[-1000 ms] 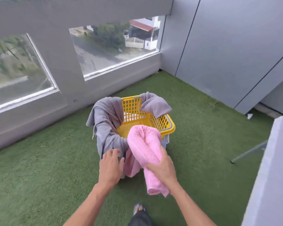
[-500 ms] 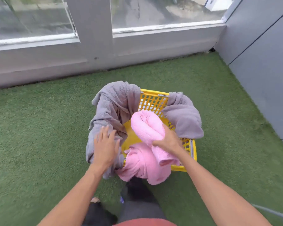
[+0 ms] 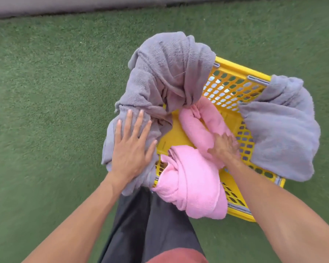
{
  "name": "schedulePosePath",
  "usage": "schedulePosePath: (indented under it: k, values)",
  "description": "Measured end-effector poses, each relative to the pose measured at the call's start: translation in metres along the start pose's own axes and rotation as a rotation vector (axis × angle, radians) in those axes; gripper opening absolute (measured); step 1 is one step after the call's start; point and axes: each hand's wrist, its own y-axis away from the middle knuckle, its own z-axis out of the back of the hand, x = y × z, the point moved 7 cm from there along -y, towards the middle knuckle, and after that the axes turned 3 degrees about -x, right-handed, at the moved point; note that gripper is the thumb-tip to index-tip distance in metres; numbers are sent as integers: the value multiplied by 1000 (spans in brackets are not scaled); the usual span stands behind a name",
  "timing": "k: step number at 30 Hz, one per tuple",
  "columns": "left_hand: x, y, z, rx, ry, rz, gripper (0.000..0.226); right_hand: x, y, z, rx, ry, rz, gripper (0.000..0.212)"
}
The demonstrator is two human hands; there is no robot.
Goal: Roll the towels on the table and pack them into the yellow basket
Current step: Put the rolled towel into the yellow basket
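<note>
The yellow basket (image 3: 234,73) stands on green turf just in front of my legs. A rolled pink towel (image 3: 199,122) lies inside it, and my right hand (image 3: 225,147) presses down on the roll with spread fingers. A second pink towel (image 3: 194,188) hangs over the near rim. A grey towel (image 3: 165,73) drapes over the basket's left side, and my left hand (image 3: 131,147) lies flat on it with straight fingers. Another grey towel (image 3: 281,133) covers the right rim.
Green artificial turf (image 3: 46,111) surrounds the basket on all sides. The base of a grey wall (image 3: 65,6) runs along the top of the view. My dark trouser legs (image 3: 150,224) are directly below the basket.
The view has tilted down and closer over the basket. My right hand has pushed the pink roll down inside the basket. My left hand stays flat on the left grey towel.
</note>
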Motion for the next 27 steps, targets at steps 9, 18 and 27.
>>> schedulePosePath:
  k: [9, 18, 27]
  values:
    - [-8, 1, 4, 62, -18, -37, 54, 60, 58, -8, 246, -369, 169, 39]
    - [-12, 4, 4, 29, 45, -97, 45, 63, 59, -8, 141, -417, 100, 15]
    - [-46, 22, 32, 72, 461, -181, 39, 50, 166, 84, -157, -964, 259, 12]
